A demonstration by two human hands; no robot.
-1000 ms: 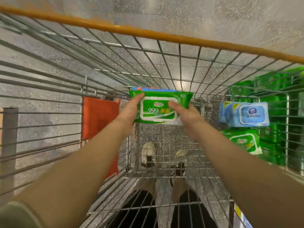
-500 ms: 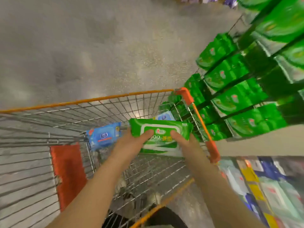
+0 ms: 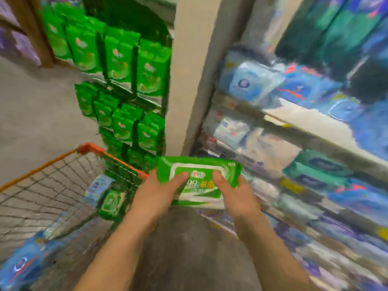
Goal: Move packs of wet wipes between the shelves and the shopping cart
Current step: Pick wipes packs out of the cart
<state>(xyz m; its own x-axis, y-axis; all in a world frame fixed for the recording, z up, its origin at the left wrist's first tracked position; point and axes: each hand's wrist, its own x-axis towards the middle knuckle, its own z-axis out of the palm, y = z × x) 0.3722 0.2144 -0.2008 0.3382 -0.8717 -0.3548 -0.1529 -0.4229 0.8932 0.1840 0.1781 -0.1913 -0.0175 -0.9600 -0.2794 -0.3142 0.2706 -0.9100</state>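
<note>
green wipes pack (image 3: 199, 181) | lifted out of cart (image 3: 90, 149) | now facing blue-pack shelves (image 3: 294, 131)

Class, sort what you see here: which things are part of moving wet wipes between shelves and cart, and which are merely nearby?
Part of the job:
green wipes pack, gripped by left hand and right hand
shopping cart
shelves

Merely nearby:
green boxes
pillar
floor

Green wipes pack (image 3: 199, 177): glossy plastic film. Cart (image 3: 52, 185): metal wire mesh, orange plastic rim. Floor (image 3: 31, 114): matt, speckled.
</note>
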